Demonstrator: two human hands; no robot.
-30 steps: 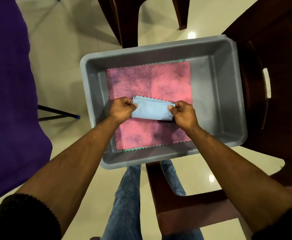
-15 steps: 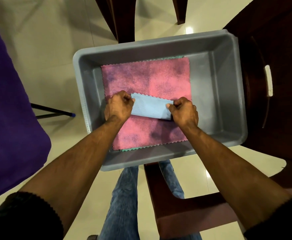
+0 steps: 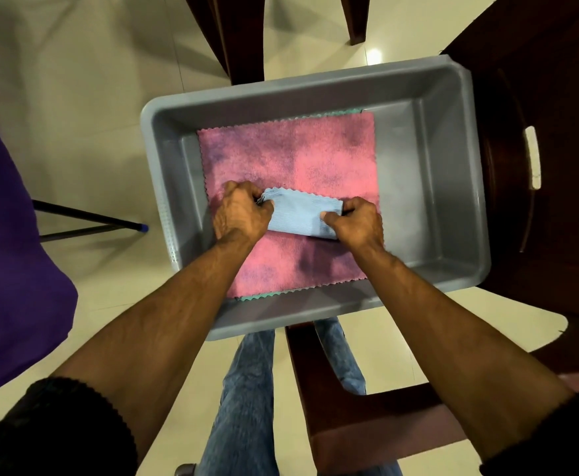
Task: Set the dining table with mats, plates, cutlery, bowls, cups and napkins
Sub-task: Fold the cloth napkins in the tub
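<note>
Right now my left hand [image 3: 241, 213] and right hand [image 3: 356, 221] each have fingers curled tight, pinching opposite ends of a folded blue napkin [image 3: 302, 216] (ribbed, zigzag-edged). It sits over the near half of a pink cloth [image 3: 291, 156] lying flat in the grey tub [image 3: 453, 173], toward its left wall; a green cloth [image 3: 264, 296] peeks from under the pink one's near edge. I can read no writing.

Not much moved: the hands slid the folded blue cloth [image 3: 303, 216] slightly toward the tub's [image 3: 453, 187] left side over the pink cloth [image 3: 291, 156].
</note>
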